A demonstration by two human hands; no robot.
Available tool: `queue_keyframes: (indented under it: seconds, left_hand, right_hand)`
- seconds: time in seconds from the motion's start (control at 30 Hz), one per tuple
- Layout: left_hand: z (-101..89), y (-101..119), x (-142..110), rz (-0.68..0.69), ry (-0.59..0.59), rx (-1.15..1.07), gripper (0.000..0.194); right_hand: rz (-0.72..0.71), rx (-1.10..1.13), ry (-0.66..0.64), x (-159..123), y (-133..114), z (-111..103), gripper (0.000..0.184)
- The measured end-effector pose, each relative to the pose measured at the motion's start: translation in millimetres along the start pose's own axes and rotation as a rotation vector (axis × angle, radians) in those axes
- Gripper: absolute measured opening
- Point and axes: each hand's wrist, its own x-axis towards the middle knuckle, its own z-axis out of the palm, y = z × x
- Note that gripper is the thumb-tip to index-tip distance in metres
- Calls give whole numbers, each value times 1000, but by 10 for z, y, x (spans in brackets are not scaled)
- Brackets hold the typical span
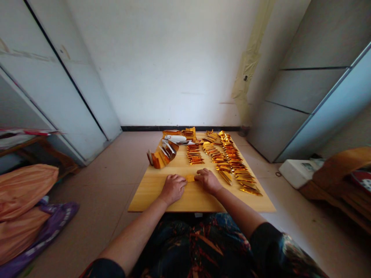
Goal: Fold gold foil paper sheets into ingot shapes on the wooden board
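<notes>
My left hand (173, 188) and my right hand (206, 181) rest palm down on a light wooden board (150, 201), facing each other. Between their fingers is a small piece of gold foil paper (190, 178), partly hidden by them. Beyond my right hand, long rows of folded gold foil pieces (234, 164) run towards the far end of the board. Shorter rows (194, 153) lie to their left. A heap of larger folded gold pieces (164, 156) stands at the far left, near a white packet (174, 138).
The board lies on a tiled floor (95, 185) before a white wall. Grey cabinet doors (313, 88) rise on the right, with a white box (298, 173) and wooden furniture below. Orange and purple bags (23, 200) lie at the lower left.
</notes>
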Motion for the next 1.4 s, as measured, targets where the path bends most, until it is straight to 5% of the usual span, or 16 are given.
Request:
queue_keyframes:
  seconds: [0.1, 0.3, 0.7, 0.87, 1.13, 1.4]
  left_hand:
    - [-17, 8, 16, 23, -9, 20, 28]
    - [5, -2, 15, 18, -11, 13, 30]
    - [8, -225, -105, -1, 14, -24, 34]
    - [52, -276, -76, -26, 23, -50, 34]
    - [103, -278, -72, -26, 69, -60, 33]
    - [87, -256, -80, -46, 81, -67, 32]
  right_hand:
    - [207, 165, 77, 139, -125, -27, 28]
    - [417, 229, -119, 424, -287, 38, 24]
    - [456, 152, -268, 424, -263, 68, 16]
    - [498, 173, -284, 451, -262, 62, 9]
    - [665, 132, -280, 518, -452, 44, 30]
    - [660, 175, -253, 483, -330, 50, 17]
